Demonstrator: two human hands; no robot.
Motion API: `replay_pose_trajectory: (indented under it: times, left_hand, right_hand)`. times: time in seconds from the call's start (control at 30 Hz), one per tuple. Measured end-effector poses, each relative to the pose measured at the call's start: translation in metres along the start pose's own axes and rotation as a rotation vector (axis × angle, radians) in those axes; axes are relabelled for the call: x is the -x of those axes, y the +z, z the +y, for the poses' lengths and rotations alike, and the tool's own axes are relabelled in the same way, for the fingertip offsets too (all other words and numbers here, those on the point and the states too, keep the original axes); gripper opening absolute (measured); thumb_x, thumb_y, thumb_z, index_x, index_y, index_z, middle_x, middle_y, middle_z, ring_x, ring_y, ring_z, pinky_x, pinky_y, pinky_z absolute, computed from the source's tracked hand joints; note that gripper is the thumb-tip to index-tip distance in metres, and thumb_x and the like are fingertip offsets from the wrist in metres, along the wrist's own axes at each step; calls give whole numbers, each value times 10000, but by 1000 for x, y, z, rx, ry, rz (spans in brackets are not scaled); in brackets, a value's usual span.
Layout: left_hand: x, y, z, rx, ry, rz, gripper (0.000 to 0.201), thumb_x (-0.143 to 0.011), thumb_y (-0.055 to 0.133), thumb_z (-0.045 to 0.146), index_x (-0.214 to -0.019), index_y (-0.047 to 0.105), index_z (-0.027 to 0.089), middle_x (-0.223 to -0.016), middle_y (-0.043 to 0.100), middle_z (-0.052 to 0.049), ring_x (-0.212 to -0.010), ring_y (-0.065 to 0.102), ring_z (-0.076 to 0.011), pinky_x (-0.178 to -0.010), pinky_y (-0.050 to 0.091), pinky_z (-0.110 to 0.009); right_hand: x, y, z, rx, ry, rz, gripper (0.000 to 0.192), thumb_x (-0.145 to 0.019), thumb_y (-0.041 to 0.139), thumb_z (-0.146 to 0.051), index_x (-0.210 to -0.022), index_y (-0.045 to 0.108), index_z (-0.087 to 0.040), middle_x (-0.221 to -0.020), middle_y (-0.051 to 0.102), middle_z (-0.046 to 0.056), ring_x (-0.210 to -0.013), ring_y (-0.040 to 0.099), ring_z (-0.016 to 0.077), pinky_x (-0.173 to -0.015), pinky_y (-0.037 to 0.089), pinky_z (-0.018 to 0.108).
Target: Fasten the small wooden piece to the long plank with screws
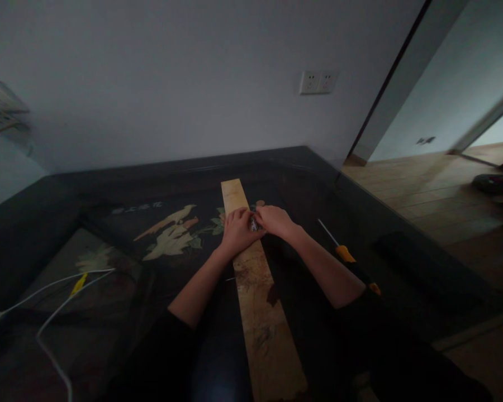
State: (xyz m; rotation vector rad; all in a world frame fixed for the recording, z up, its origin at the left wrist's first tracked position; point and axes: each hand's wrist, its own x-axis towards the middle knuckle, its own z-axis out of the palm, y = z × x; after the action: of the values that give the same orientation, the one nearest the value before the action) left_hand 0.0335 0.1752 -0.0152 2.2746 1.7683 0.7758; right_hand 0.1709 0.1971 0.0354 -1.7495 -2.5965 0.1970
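Observation:
A long pale wooden board (264, 312) lies lengthwise on a dark table (109, 184) with an inlaid bird and leaf picture. My left hand (236, 231) rests on the board, fingers curled. My right hand (276, 219) meets it from the right. Between both hands sits a small shiny metal piece (254, 223), pinched by the fingertips; its shape is too small to tell.
A screwdriver (343, 251) with a yellow and black handle lies right of my right forearm. White cables (54, 296) with a yellow tag run over the table's left part. A wall socket (317, 82) is behind. Tiled floor and a doorway lie to the right.

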Motion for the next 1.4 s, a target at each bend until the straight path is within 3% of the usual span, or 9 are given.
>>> replay_pose_trajectory:
  times: [0.3, 0.67, 0.93, 1.13, 1.4]
  left_hand:
    - [0, 0, -1, 4, 5, -6, 571, -690, 711, 507, -1162, 594, 208, -1323, 513, -126, -1234, 444, -325, -1056, 338, -467]
    - [-1, 0, -3, -26, 17, -28, 601, -704, 696, 513, -1209, 580, 209, -1334, 502, -127, -1242, 436, -320, -1059, 333, -457]
    - [1, -1, 2, -45, -1, -3, 552, -720, 672, 532, -1168, 582, 223, -1319, 522, -101, -1235, 452, -301, -1066, 340, -444]
    - [1, -1, 2, -42, -2, 3, 539, -701, 699, 496, -1154, 586, 226, -1326, 519, -98, -1235, 451, -308, -1063, 348, -448]
    - [1, -2, 1, -32, -4, -6, 556, -702, 691, 524, -1151, 579, 216, -1327, 515, -104, -1241, 446, -308, -1065, 347, -446]
  right_hand:
    - [1, -2, 3, 30, -58, 14, 308, -952, 374, -332, -1172, 540, -194, -1142, 631, 151, -962, 649, 262, -765, 457, 336]
    - [-7, 1, 20, -9, -215, 12, 266, -942, 401, -325, -1116, 569, -215, -1037, 650, 95, -882, 644, 222, -682, 387, 275]
    - [-1, 2, 4, 59, -73, 82, 385, -969, 333, -428, -1139, 568, -176, -1100, 647, 143, -926, 658, 273, -716, 466, 327]
    - [2, 2, -5, 65, 5, 39, 476, -984, 268, -440, -1102, 631, -157, -1094, 670, 159, -1000, 650, 305, -784, 494, 384]
    - [-2, 4, -1, 56, -5, 50, 411, -984, 273, -383, -1127, 600, -179, -1071, 673, 151, -972, 661, 304, -763, 494, 382]
